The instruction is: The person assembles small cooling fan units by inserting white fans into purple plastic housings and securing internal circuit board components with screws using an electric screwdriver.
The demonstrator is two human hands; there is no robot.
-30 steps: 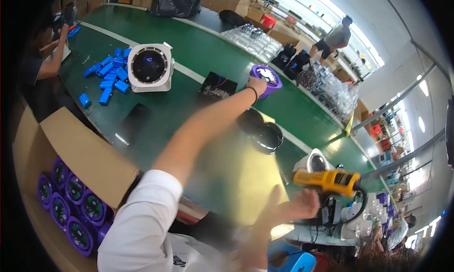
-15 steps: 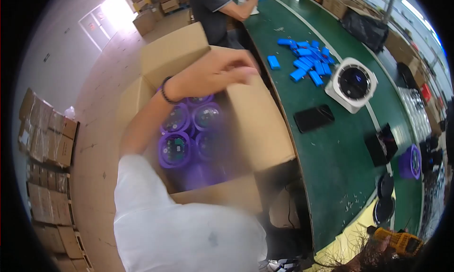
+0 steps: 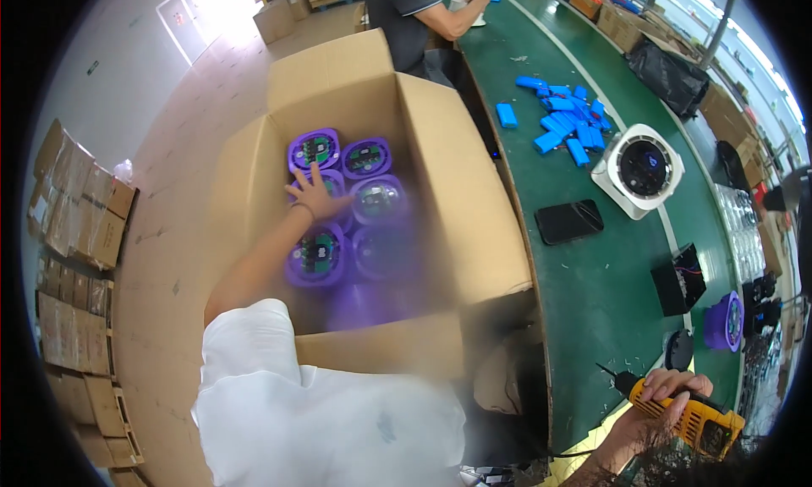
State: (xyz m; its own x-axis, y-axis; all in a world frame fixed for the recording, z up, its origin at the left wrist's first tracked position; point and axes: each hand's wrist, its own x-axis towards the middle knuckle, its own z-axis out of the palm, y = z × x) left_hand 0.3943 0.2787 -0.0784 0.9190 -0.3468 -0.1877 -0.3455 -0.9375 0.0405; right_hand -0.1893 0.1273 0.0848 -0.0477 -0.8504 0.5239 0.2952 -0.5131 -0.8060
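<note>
My left hand (image 3: pixel 316 196) reaches down into a large open cardboard box (image 3: pixel 461 203), fingers spread over a purple round housing (image 3: pixel 333 182) in its middle row. Whether it touches or grips the housing is hard to tell. Around it sit several more housings with green circuit boards showing, such as one purple housing (image 3: pixel 314 152) at the far left and a clear-topped one (image 3: pixel 378 199) beside the hand. At the lower right, my right hand (image 3: pixel 672 390) wraps round a yellow-and-black electric screwdriver (image 3: pixel 689 423), its bit pointing up and left over the green table.
On the green table (image 3: pixel 592 301) lie a pile of blue battery packs (image 3: pixel 571 119), a white device with a round black face (image 3: pixel 640 167), a black phone (image 3: pixel 569 222), a black open box (image 3: pixel 678 280) and another purple housing (image 3: pixel 724 322). A co-worker (image 3: pixel 406 22) stands at the far end.
My left hand has dropped from above the box's right side to the housings inside. My right hand and the screwdriver have come further up into view. The whole view has shifted slightly.
</note>
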